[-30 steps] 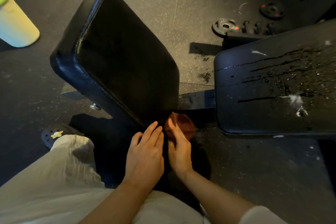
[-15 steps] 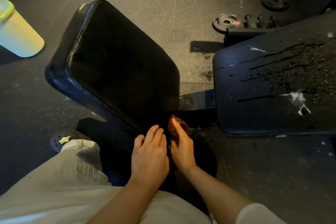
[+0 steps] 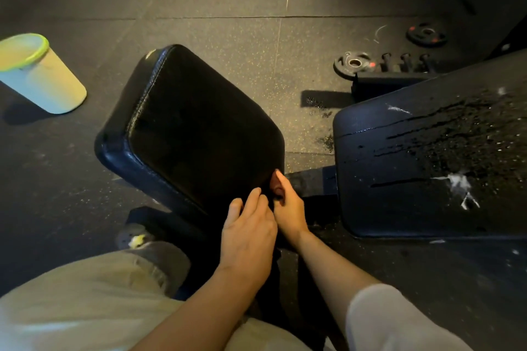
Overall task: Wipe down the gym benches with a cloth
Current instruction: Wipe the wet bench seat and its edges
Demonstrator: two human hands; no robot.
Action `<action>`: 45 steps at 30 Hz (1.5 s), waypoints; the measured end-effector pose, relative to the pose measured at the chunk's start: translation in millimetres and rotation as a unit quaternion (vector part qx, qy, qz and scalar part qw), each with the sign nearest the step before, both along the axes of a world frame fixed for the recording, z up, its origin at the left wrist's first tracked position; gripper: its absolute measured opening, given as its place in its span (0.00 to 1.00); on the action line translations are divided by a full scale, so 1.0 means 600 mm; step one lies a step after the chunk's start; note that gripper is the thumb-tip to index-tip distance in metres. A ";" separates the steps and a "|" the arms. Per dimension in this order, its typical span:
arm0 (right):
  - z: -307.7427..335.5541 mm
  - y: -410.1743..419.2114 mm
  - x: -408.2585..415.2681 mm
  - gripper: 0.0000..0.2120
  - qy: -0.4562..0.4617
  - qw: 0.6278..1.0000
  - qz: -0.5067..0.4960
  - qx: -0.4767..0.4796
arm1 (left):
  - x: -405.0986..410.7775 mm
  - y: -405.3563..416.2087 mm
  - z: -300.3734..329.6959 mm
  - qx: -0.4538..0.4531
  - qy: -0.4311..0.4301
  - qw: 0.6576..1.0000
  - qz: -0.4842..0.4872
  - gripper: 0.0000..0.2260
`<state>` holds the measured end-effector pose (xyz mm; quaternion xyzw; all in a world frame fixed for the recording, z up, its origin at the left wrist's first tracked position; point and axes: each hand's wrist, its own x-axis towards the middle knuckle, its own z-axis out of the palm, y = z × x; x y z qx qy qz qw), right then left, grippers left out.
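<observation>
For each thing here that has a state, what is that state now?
Black padded seat pad: tilted, looks dry.
Black back pad: wet, with drips and white spots.
Reddish-brown cloth: mostly hidden, in right hand.
Left hand: fingers at seat pad's edge.
Right hand: holds the cloth.
Pale green-rimmed bin: upright, open.

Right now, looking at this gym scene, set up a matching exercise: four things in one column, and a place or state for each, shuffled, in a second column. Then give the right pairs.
Things:
1. seat pad
2. back pad
3. bucket
4. weight plates

Places or states:
A. on the floor at far left, green-rimmed
B. wet with droplets and streaks
C. on the floor beyond the bench, at upper right
D. dry-looking, both hands at its near corner

Pairs: 1-D, 2-B, 3-A, 4-C
</observation>
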<state>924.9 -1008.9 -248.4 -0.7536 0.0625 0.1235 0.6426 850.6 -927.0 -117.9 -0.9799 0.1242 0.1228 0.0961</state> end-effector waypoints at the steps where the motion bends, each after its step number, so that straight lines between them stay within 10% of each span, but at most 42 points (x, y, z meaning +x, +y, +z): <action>1: 0.008 0.000 -0.004 0.29 0.002 1.000 0.004 0.003 | 0.005 0.002 0.007 0.004 0.004 1.000 0.001 0.25; 13: 0.094 -0.022 -0.013 0.27 -0.029 0.999 0.005 -0.012 | 0.061 0.003 -0.011 -0.097 -0.055 0.991 0.073 0.30; 19: 0.233 -0.092 -0.069 0.22 -0.167 0.974 -0.142 -0.058 | 0.109 -0.050 0.001 -0.384 -0.172 0.906 0.044 0.24; 24: 0.278 -0.167 -0.113 0.20 -0.325 0.884 -0.249 -0.225 | 0.100 -0.131 0.013 -0.528 -0.122 0.840 -0.024 0.21; 30: 0.185 -0.221 -0.133 0.27 -0.206 0.728 0.079 -0.649 | 0.083 -0.143 -0.051 -0.498 0.006 0.866 0.039 0.23; 35: 0.199 -0.255 -0.089 0.24 -0.233 0.659 0.112 -0.707 | 0.099 -0.120 -0.081 -0.471 0.043 0.881 -0.029 0.28; 45: 0.222 -0.277 -0.037 0.20 -0.262 0.643 0.156 -0.703 | 0.109 -0.134 -0.108 -0.530 -0.023 0.848 0.023 0.24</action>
